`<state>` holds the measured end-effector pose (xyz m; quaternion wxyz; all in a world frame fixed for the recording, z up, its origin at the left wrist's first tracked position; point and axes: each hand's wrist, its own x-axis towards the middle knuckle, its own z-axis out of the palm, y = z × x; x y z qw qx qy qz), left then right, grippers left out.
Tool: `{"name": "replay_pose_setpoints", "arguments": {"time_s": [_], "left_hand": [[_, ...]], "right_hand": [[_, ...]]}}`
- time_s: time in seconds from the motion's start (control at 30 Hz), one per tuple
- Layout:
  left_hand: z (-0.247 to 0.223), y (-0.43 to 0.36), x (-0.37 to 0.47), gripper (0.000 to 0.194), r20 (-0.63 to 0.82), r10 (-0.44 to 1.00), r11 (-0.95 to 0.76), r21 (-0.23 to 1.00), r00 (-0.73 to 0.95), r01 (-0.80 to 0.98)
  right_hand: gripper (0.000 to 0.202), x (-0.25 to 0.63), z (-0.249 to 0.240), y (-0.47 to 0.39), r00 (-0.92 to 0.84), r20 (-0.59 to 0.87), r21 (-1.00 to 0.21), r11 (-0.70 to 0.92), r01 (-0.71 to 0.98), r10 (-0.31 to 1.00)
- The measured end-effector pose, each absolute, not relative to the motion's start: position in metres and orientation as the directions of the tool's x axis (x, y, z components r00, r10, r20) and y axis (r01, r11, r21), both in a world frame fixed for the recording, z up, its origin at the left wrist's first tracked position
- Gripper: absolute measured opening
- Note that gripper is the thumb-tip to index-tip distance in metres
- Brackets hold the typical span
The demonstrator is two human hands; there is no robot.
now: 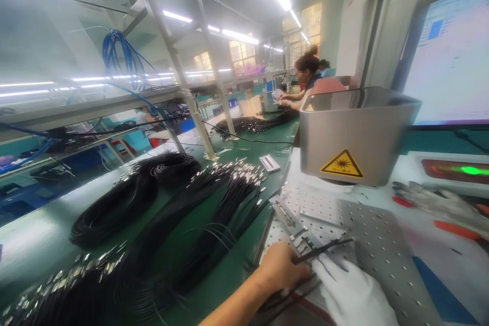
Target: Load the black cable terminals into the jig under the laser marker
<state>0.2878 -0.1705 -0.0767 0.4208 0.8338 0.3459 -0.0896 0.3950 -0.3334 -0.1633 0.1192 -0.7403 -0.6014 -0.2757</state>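
My bare left hand [280, 267] is closed on a thin black cable [324, 248] at the near edge of a perforated metal plate [376, 244]. The cable's free end reaches right across the plate, next to a small metal fixture [301, 239]. More black strands trail back under my left wrist. My right hand [353, 293] wears a white glove and lies on the plate just right of my left hand. Its fingertips touch or nearly touch the cable, and its grip is not visible.
A grey laser housing [355, 135] with a yellow warning sign stands behind the plate, with a monitor [451, 56] to its right. Coils and bundles of black cables [153, 214] with metal ends cover the green bench to the left. Pliers [439, 209] lie at the right. A co-worker [305, 79] sits far back.
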Motion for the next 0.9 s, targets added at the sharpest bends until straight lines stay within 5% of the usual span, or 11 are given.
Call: {"name": "replay_pose_setpoints", "arguments": {"time_s": [0.23,0.5,0.7,0.9], "left_hand": [[-0.067,-0.169,0.295,0.022,-0.397,0.574,-0.527,0.489,0.716,0.695],[-0.055,-0.174,0.292,0.008,-0.354,0.509,-0.517,0.603,0.785,0.608],[-0.075,-0.181,0.306,0.025,-0.376,0.543,-0.478,0.596,0.751,0.645],[-0.079,-0.183,0.319,0.039,-0.396,0.573,-0.499,0.527,0.718,0.688]], "right_hand": [[0.036,0.406,-0.153,-0.337,0.130,0.599,-0.009,-0.156,0.988,0.790],[0.045,0.445,-0.169,-0.345,0.339,0.465,-0.463,-0.101,0.880,0.818],[0.045,0.437,-0.186,-0.341,0.440,0.499,-0.490,-0.176,0.854,0.746],[0.042,0.435,-0.187,-0.338,0.356,0.593,-0.381,-0.138,0.914,0.722]]}}
